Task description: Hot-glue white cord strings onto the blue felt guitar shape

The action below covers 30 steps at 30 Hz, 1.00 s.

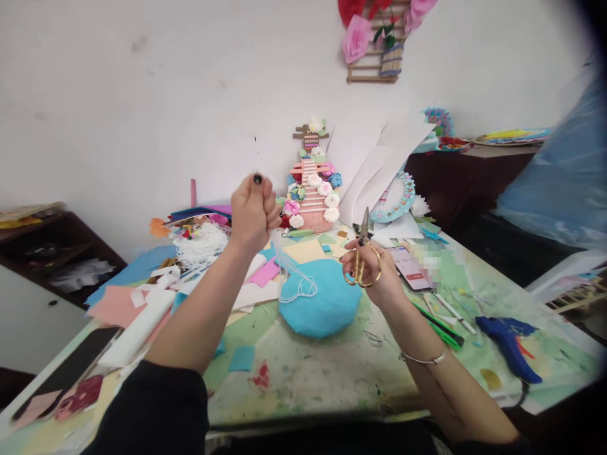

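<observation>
My left hand (256,212) is raised left of the middle, fingers closed round white string (284,256) that hangs below the fist. The string runs down to loose loops on a round, blue paper-covered piece (322,306) lying on the table. To the right, my right hand (374,272) holds gold-handled scissors (364,253) by the handles, blades pointing up. The scissors are above and beside the blue piece's right edge, apart from the string.
A blue glue gun (509,344), green cutter (441,328) and phone (412,268) lie on the right. White string is heaped (202,246) at the left, near coloured paper. A flower-decorated stick model (313,196) stands against the wall.
</observation>
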Each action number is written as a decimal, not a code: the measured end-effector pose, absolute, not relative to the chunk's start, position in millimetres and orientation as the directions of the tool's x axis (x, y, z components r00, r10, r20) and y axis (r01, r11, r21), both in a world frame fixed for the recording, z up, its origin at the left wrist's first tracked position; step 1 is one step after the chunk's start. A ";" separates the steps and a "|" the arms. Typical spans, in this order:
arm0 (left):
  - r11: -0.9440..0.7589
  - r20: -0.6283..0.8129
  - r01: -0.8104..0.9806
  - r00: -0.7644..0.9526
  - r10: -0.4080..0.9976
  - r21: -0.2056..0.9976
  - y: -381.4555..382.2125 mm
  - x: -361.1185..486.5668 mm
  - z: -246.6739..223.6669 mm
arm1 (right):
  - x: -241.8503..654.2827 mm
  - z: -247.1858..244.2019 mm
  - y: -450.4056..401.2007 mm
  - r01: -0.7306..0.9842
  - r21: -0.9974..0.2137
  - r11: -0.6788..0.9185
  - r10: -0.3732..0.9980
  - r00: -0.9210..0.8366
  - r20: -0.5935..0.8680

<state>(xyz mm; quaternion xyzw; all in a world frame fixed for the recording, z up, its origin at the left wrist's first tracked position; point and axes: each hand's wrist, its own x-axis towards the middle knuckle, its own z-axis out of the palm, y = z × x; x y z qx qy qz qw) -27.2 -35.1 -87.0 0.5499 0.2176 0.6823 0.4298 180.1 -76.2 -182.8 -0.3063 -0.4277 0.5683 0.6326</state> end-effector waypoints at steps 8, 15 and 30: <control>-0.673 0.715 -0.299 0.047 0.698 0.676 -28.0 3.1 0.9 | 158.1 -180.8 -44.8 -0.476 -0.866 0.154 0.929 -0.229 0.291; -0.762 0.804 -0.274 0.079 0.590 0.586 -17.3 20.0 42.5 | 144.4 -194.9 -68.1 -0.551 -0.833 0.057 0.968 -0.173 0.181; -0.785 0.790 -0.110 0.003 0.613 0.610 -14.8 4.6 69.6 | 97.7 -222.9 -134.3 -0.796 -0.186 -0.576 0.776 -0.604 0.182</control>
